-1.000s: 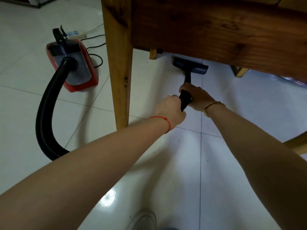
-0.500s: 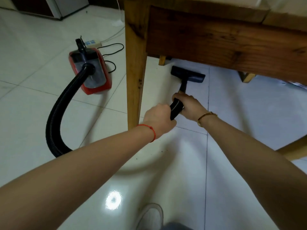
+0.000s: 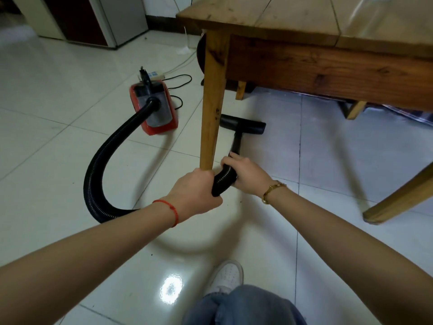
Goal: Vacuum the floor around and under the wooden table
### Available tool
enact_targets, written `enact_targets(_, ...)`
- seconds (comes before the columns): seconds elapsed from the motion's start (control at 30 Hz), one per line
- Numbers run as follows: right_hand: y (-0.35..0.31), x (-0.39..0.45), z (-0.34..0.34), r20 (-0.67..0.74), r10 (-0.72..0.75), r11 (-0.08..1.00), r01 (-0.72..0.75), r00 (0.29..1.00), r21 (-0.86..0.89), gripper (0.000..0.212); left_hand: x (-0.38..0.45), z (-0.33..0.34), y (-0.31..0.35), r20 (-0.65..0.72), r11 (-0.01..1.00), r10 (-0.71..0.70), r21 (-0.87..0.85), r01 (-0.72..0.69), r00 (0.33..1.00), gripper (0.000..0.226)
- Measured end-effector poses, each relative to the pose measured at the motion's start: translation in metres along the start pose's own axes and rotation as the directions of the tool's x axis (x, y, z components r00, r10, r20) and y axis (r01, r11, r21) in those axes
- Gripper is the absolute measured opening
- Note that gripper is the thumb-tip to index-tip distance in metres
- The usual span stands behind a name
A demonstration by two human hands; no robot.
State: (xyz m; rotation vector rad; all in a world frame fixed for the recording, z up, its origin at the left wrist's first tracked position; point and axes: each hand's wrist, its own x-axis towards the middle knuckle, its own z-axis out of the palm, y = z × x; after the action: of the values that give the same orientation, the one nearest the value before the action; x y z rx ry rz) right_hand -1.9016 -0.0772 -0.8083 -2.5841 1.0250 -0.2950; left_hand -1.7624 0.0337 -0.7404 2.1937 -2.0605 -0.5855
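A wooden table (image 3: 304,64) fills the upper right, its near leg (image 3: 212,109) standing just beyond my hands. The black floor nozzle (image 3: 243,126) lies flat on the white tiles under the table edge, right behind that leg. My right hand (image 3: 248,175) grips the black hose (image 3: 222,179) where it meets the nozzle tube. My left hand (image 3: 196,193) is closed on the same hose a little nearer to me. The ribbed hose curves left and back to the red canister vacuum (image 3: 153,109).
A white power strip (image 3: 152,76) with cords lies behind the canister. Another table leg (image 3: 398,198) slants at the right. Small wooden legs (image 3: 240,90) stand further under the table. A cabinet (image 3: 93,19) is at the back left. My white shoe (image 3: 227,275) is at the bottom.
My view has risen and pulled back, so the tabletop now shows. The nozzle has come toward me and left, close behind the near leg. Both hands keep their grip.
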Motion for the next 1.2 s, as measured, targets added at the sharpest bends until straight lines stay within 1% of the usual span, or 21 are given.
enact_targets(0.13,-0.025,-0.010,0.006,-0.006,-0.021,0.998,0.021,1.000,-0.052,0.026,-0.029,-0.008,-0.010,0.008,0.999,-0.008,0.032,0.008,1.000,0.015)
enact_targets(0.27,-0.041,-0.016,0.003,-0.004,-0.027,0.989,0.026,1.000,-0.149,0.026,-0.046,-0.015,-0.014,-0.011,0.997,0.003,0.081,-0.002,1.000,0.014)
enact_targets(0.43,-0.038,-0.021,0.000,-0.034,-0.051,0.976,0.043,0.998,-0.214,0.037,-0.040,-0.017,-0.012,0.005,0.991,0.044,0.127,-0.044,0.999,0.016)
enact_targets(0.57,-0.023,-0.012,0.001,0.013,-0.017,0.981,0.020,1.000,-0.192,0.041,-0.020,-0.009,-0.013,0.007,0.990,0.049,0.132,-0.049,0.999,0.018)
enact_targets(0.67,-0.006,0.002,-0.001,0.027,-0.018,0.981,0.023,0.999,-0.192,0.043,0.002,-0.001,-0.012,-0.004,0.995,0.042,0.088,-0.041,0.999,0.019)
enact_targets(0.73,0.008,0.011,-0.003,0.027,-0.026,0.974,0.032,0.999,-0.224,0.042,0.020,0.004,-0.010,-0.023,0.997,0.040,0.067,-0.038,0.999,0.018)
enact_targets(0.87,0.040,0.035,-0.004,0.054,-0.012,0.938,0.030,0.998,-0.345,0.039,0.056,0.014,-0.002,-0.041,1.000,0.017,0.011,-0.016,0.999,0.016)
enact_targets(1.0,0.069,0.060,-0.008,0.071,0.063,0.931,-0.033,0.995,-0.365,0.043,0.092,0.018,0.006,-0.063,0.998,-0.001,-0.068,-0.004,0.998,0.021)
enact_targets(1.1,0.086,0.076,-0.008,0.098,0.136,0.929,-0.093,0.986,-0.358,0.048,0.115,0.021,0.010,-0.066,0.996,-0.016,-0.092,0.010,0.998,0.024)
enact_targets(1.2,0.100,0.086,-0.008,0.115,0.173,0.937,-0.127,0.978,-0.324,0.048,0.131,0.024,0.013,-0.063,0.994,-0.019,-0.107,0.012,0.998,0.026)
